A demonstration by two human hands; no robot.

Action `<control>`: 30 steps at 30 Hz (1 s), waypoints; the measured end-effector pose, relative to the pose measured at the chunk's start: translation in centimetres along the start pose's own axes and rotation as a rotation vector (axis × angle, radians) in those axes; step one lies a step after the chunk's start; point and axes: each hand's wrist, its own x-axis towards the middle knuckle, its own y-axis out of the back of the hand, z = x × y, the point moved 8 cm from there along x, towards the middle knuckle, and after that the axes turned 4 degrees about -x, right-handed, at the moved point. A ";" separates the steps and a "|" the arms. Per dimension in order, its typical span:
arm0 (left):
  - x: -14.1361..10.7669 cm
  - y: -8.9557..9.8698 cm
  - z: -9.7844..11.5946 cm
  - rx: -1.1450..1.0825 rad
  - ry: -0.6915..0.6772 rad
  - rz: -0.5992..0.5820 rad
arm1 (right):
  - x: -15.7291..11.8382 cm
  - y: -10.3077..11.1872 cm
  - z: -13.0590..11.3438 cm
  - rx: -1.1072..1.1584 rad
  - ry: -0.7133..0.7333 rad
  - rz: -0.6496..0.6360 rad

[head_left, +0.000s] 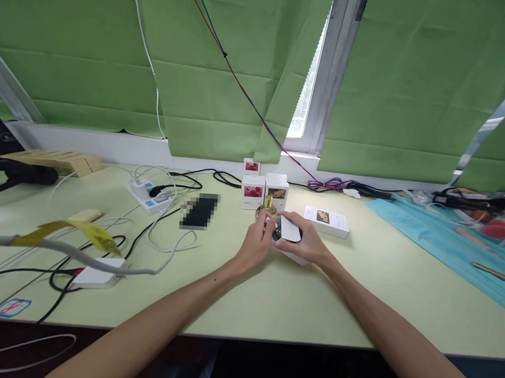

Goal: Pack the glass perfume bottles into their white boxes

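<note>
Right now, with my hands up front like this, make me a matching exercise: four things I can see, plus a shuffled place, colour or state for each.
1. Left hand
2. Right hand
3. Power strip
4. Sheet

A. light blue, toward the far right
B. around a white box
C. left of both hands
D. by the gold-capped bottle

Pairs: 1-D, 2-B, 3-C, 4-A.

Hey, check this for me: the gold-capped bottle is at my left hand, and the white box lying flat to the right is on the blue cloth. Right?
Not quite: the flat white box lies on the pale table, left of the blue cloth, as the head view shows. The gold-capped bottle is at your left hand.
</note>
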 end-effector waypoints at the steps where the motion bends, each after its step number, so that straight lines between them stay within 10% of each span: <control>1: 0.0 0.0 0.1 0.005 0.001 0.000 | 0.0 0.0 0.0 0.000 -0.003 -0.002; 30: 0.0 -0.2 -0.3 -0.007 0.037 -0.017 | 0.2 -0.1 0.3 -0.039 -0.007 -0.013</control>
